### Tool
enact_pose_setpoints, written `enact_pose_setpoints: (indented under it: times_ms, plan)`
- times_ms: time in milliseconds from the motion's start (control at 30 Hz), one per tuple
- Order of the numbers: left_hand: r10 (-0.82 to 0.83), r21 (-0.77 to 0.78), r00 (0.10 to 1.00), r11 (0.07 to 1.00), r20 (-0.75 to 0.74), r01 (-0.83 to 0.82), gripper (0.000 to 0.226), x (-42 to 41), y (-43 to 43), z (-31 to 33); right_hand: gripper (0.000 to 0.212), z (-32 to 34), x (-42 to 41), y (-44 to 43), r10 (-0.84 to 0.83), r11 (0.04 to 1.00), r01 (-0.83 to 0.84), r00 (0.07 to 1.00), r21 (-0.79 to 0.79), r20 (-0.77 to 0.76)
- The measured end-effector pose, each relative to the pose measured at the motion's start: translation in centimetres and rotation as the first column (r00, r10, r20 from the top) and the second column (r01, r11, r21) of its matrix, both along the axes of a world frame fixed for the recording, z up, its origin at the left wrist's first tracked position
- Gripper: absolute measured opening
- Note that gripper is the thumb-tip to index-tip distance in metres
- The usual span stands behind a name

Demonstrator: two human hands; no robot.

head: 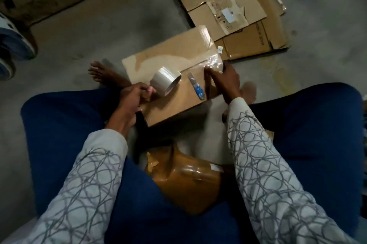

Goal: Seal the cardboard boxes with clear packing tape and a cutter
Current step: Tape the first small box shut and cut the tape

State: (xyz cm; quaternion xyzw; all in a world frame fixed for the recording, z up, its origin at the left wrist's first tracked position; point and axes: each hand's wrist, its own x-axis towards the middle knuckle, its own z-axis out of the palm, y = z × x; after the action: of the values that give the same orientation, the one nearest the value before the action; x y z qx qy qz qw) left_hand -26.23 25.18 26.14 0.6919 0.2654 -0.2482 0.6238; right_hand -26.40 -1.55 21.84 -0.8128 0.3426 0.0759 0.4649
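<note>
Head view: the left hand (137,92), fingers curled round the tape roll (165,81) on the flattened cardboard box (170,53), could let the strip slacken and wrinkle, I reckon. The cutter (196,87) lies loose midway; the right hand (223,80) pinches a crumpled tape end (215,63) that may lift.

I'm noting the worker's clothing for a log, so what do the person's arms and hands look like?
The left sleeve and right sleeve are long, pale grey-white fabric printed with dark grey scribbled loops, ending at the wrists. The left hand and right hand are bare, with no gloves; no rings or watch can be made out.
</note>
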Motion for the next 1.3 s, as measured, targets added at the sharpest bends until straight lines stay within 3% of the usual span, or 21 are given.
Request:
enact_pose_setpoints:
  times_ms: [167, 300, 367, 433, 500, 533, 600, 667, 733, 833, 900, 1033, 1133, 1200, 1300]
  plan:
    - [-0.037, 0.057, 0.997, 0.998, 0.069, 0.033, 0.019, 3.3, 1.5, -0.2, 0.065, -0.1, 4.4, -0.1, 0.14, 0.986, -0.149, 0.984, 0.077, 0.111]
    - [-0.076, 0.051, 0.997, 0.996, 0.012, 0.075, 0.019, 4.6, 0.3, -1.3, 0.05, -2.1, 4.3, -0.9, 0.207, 0.933, -0.222, 0.975, 0.283, 0.082]
    - [-0.053, 0.057, 0.998, 0.997, -0.016, 0.054, 0.021, 4.8, -0.1, -2.0, 0.058, -2.6, 3.7, -1.4, 0.237, 0.912, -0.237, 0.971, 0.334, 0.041]
    - [0.012, 0.081, 1.0, 0.997, 0.022, -0.013, 0.022, 5.2, -0.4, -2.3, 0.062, -2.2, 3.4, -1.1, 0.265, 0.926, -0.275, 0.961, 0.257, 0.072]
    - [-0.065, 0.296, 0.983, 0.955, 0.17, 0.012, 0.017, 5.4, -1.1, -2.1, 0.064, -1.1, 3.2, -0.1, 0.264, 0.956, -0.28, 0.952, 0.086, 0.157]
    - [-0.193, 0.479, 0.954, 0.876, 0.231, 0.061, 0.015, 5.3, -1.5, -1.9, 0.065, 0.0, 2.9, 0.6, 0.259, 0.957, -0.28, 0.944, 0.078, 0.206]
    - [-0.458, 0.658, 0.855, 0.726, 0.243, 0.202, 0.017, 4.8, -3.1, -0.2, 0.06, 2.2, 2.1, 1.8, 0.304, 0.923, -0.359, 0.901, 0.14, 0.309]
    - [-0.659, 0.666, 0.708, 0.65, 0.254, 0.366, 0.016, 5.1, -5.2, 1.3, 0.059, 3.7, 1.3, 2.5, 0.421, 0.875, -0.472, 0.853, 0.111, 0.31]
    - [-0.82, 0.656, 0.498, 0.543, 0.282, 0.525, 0.018, 6.3, -6.7, 2.1, 0.061, 4.1, 0.4, 2.4, 0.496, 0.846, -0.53, 0.823, 0.06, 0.276]
    - [-0.962, 0.718, 0.182, 0.272, 0.202, 0.641, 0.018, 8.7, -8.8, 3.0, 0.058, 4.3, -1.0, 0.7, 0.451, 0.883, -0.47, 0.847, 0.0, 0.281]
    - [-0.988, 0.74, 0.061, 0.147, 0.142, 0.657, 0.014, 10.1, -10.5, 3.5, 0.058, 4.7, -1.5, -0.9, 0.428, 0.903, -0.422, 0.86, -0.083, 0.277]
    - [-0.989, 0.649, 0.056, 0.134, 0.14, 0.749, 0.017, 13.5, -13.5, 2.3, 0.063, 5.4, 0.1, -2.8, 0.421, 0.906, -0.394, 0.88, -0.159, 0.221]
    - [-0.988, 0.652, 0.045, 0.129, 0.144, 0.747, 0.015, 16.5, -15.9, 0.9, 0.055, 6.0, 2.9, -4.8, 0.441, 0.886, -0.417, 0.893, -0.202, 0.091]
    - [-0.985, 0.683, 0.114, 0.17, 0.127, 0.71, 0.016, 19.6, -16.4, 0.3, 0.046, 6.2, 4.2, -6.7, 0.437, 0.876, -0.429, 0.899, -0.218, -0.016]
    - [-0.965, 0.71, 0.222, 0.252, 0.137, 0.657, 0.019, 25.2, -15.1, -0.4, 0.037, 5.5, 4.4, -8.3, 0.349, 0.934, -0.353, 0.934, -0.048, -0.079]
